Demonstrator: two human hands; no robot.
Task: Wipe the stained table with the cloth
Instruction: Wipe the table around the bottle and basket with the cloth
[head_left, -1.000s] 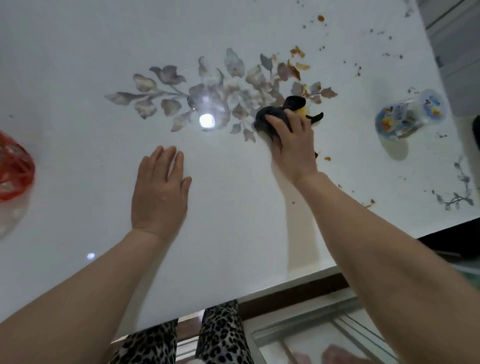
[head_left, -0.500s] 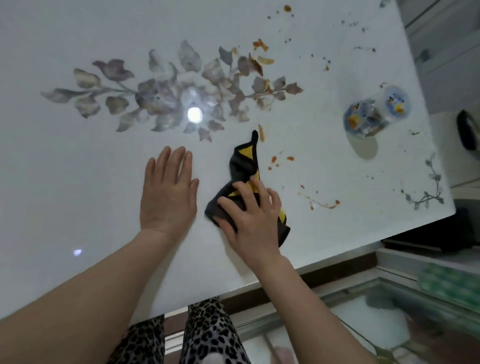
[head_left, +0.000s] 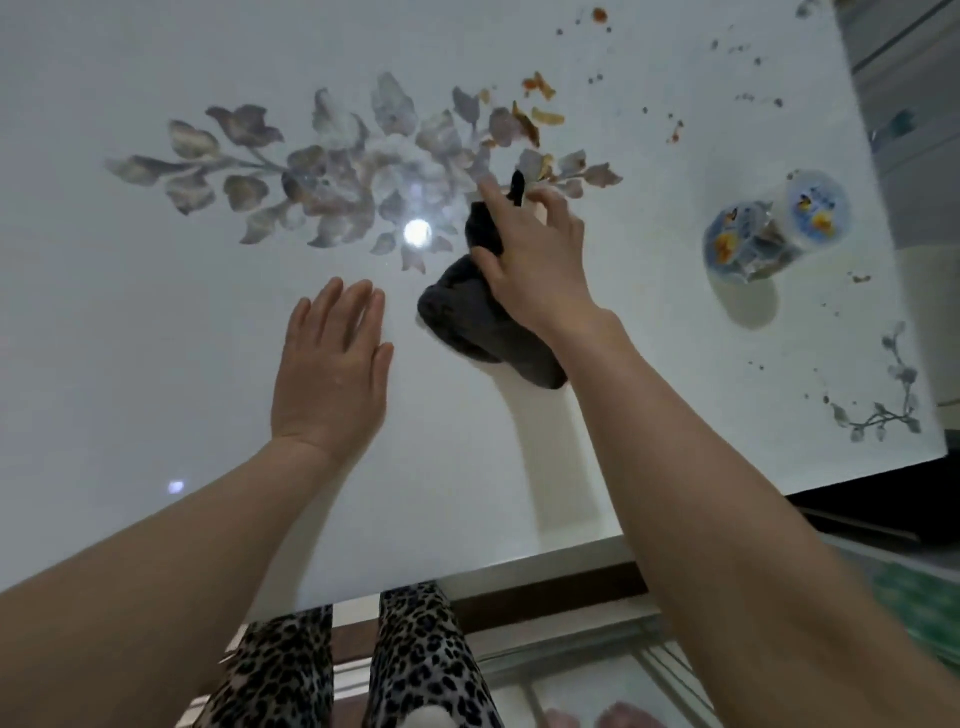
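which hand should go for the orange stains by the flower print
Likely the right hand: it holds the cloth just short of those stains; the left hand rests flat on the table.

No text, brand or number can be read anywhere: the label (head_left: 730, 240) on the jar (head_left: 774, 228) shows only blurred blue and orange print, and the table (head_left: 156, 322) bears only a grey leaf pattern.
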